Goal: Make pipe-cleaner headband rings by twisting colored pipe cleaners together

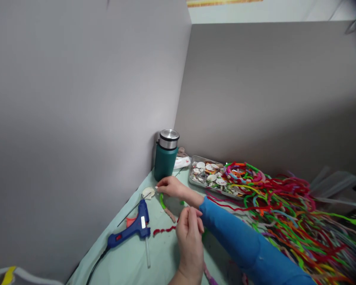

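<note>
My right hand (169, 186), in a blue sleeve, reaches left across the pale green table (127, 261). Its fingertips are pinched together beside a flat white shell (148, 192); what they hold is too small to name. A green pipe cleaner (162, 201) and a brown piece (170, 215) lie just below that hand. My left hand (190, 235) is nearer to me with its fingers curled and pinched; a purple pipe cleaner (209, 275) shows under its wrist. A short red pipe cleaner (164, 230) lies to its left.
A blue glue gun (130, 231) with a glue stick (147, 251) lies at the left, its cord running off the edge. A teal flask (166, 156) stands in the corner of the grey partitions. A tray (192, 180) of shells and a big heap of coloured pipe cleaners (287, 213) fill the right.
</note>
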Demonstrator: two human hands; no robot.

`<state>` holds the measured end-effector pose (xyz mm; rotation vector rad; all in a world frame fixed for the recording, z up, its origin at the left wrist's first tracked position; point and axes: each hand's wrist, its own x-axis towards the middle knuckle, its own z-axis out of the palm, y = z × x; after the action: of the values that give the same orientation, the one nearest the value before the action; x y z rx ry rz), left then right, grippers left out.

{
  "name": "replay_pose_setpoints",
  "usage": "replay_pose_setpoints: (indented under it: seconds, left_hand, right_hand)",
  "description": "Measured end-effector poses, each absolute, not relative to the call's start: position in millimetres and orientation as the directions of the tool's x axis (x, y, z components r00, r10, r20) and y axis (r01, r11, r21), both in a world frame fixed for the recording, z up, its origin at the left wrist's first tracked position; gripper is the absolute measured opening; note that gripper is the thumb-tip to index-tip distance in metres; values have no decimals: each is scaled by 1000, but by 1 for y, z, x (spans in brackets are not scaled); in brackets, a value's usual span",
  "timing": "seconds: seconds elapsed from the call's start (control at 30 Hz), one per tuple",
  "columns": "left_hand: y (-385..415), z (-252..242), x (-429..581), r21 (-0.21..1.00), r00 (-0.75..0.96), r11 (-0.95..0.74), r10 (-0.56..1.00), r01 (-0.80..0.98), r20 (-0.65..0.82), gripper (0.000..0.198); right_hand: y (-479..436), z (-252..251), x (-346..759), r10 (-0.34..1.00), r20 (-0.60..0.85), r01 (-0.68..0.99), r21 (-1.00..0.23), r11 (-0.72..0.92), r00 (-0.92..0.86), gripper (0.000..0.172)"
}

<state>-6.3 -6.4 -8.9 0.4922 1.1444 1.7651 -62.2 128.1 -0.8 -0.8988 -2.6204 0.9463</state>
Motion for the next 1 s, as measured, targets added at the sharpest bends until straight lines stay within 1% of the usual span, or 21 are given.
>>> replay_pose_setpoints:
  seconds: [0.13, 0.27, 0.37, 0.5, 0.6, 0.73, 0.9, 1.0]
  left_hand:
    - [-7, -7, -7, 866, -490, -117, 857, -486, -160, 35]
    - [-7, -6, -8, 864, -508, -138, 849, -484, -149, 35]
    - [-8, -6, -8, 866, -515, -143, 845, -480, -145, 35]
    - [-7, -6, -8, 865, -544, -159, 826, -476, -148, 35]
    - [-6, -6, -9, 875, -566, -170, 813, -454, -135, 35]
    - [-5, -7, -11, 881, -571, -171, 811, -441, -129, 34]
    - [-4, -9, -12, 893, -573, -169, 811, -418, -115, 34]
    - [-3, -9, -11, 896, -565, -162, 818, -413, -113, 34]
  right_hand:
    - [117, 7, -64, 584, 63, 488, -481, 728, -810, 16]
    - [111, 13, -67, 541, 64, 490, -345, 800, -839, 14]
    - [112, 14, -68, 493, 46, 461, -290, 839, -869, 14]
    - [114, 11, -69, 459, 42, 433, -266, 861, -887, 18]
    - [114, 9, -71, 473, 42, 442, -292, 848, -880, 20]
    - [114, 5, -76, 543, 21, 493, -388, 779, -840, 18]
    - [118, -4, -82, 660, -42, 566, -558, 607, -750, 18]
    - [120, -7, -82, 704, -92, 576, -654, 491, -704, 17]
